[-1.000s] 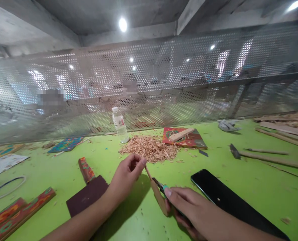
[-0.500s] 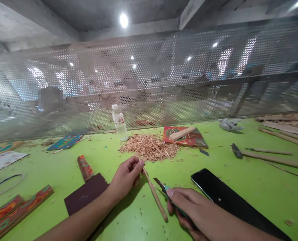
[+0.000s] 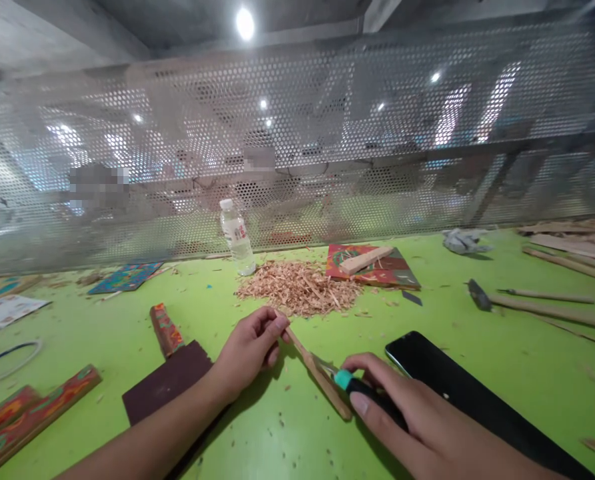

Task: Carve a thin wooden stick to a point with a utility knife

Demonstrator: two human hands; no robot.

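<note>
A thin wooden stick slants over a green table, a knife beside it.
The left hand pinches the stick's far end between thumb and fingers; the right hand grips the knife's handle, blade along the stick. Beyond lies a pile of shavings; a bottle stands behind, a black phone at right.

Green tabletop, scattered with wood chips. Centre: heap of shavings; capped bottle, upright. Right of centre: painted red board. Far right: hammer, slim-handled tool. Lower right: black slab, glossy. Lower left: dark brown sheet; two painted strips; pale ring.
</note>
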